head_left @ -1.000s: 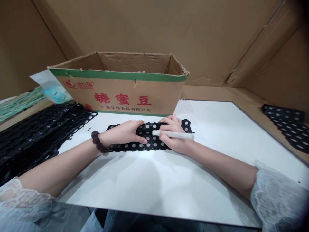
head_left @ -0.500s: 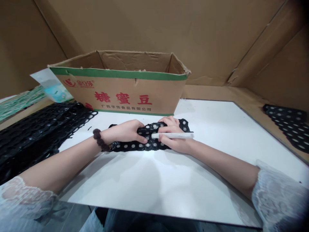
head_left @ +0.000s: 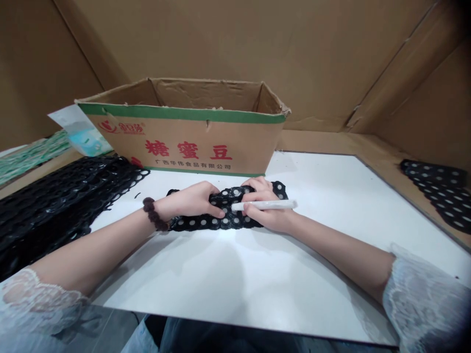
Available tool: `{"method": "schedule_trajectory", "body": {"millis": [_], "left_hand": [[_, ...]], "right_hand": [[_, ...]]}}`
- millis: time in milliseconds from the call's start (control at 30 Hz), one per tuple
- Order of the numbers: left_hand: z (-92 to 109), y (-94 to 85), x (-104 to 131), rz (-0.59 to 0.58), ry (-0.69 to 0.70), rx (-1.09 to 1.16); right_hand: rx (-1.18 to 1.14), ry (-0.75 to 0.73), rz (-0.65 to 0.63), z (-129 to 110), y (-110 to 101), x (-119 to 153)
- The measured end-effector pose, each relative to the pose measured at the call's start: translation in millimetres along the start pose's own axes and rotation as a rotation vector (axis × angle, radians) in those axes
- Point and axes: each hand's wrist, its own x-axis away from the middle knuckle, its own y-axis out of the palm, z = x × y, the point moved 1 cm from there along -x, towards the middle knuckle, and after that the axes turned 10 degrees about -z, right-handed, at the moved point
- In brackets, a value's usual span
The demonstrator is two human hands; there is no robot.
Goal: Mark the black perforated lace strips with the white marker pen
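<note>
A black strip [head_left: 235, 221] dotted with rows of pale round holes lies across the white board in front of me. My left hand [head_left: 193, 200], with a dark brown band at its wrist, grips the strip's left half, thumb on top and most fingers hidden. On the right half rests my right hand [head_left: 270, 215], its fingers curled round a slim white pen-like tool [head_left: 267, 205]. The tool's left end is over the middle of the strip and its other end points right. Whether that left end touches the strip is hard to see.
Behind the strip stands an open cardboard box [head_left: 191, 142] with a green rim. Stacked black perforated sheets [head_left: 55, 206] lie left, near green-white strands [head_left: 37, 152]. Another dotted black piece [head_left: 437, 189] is at the far right. Cardboard walls [head_left: 235, 39] enclose the white board [head_left: 331, 191].
The white tool's right end has tipped up slightly in my right hand. Both hands and the black strip stay in nearly the same place.
</note>
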Motion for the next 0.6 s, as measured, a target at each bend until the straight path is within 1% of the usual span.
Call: {"method": "schedule_trajectory", "body": {"millis": [233,500,600], "left_hand": [[0,3.0,2,0.029,0.008,0.144],[11,12.7,9,0.148,-0.019,0.212],[11,11.9,9,0.168,-0.006,0.165]], "right_hand": [[0.061,0.019,-0.012,-1,2,0],[0.314,0.068,-0.004,-16,12,2],[0.331,0.098,0.02,-17,13,0]]}}
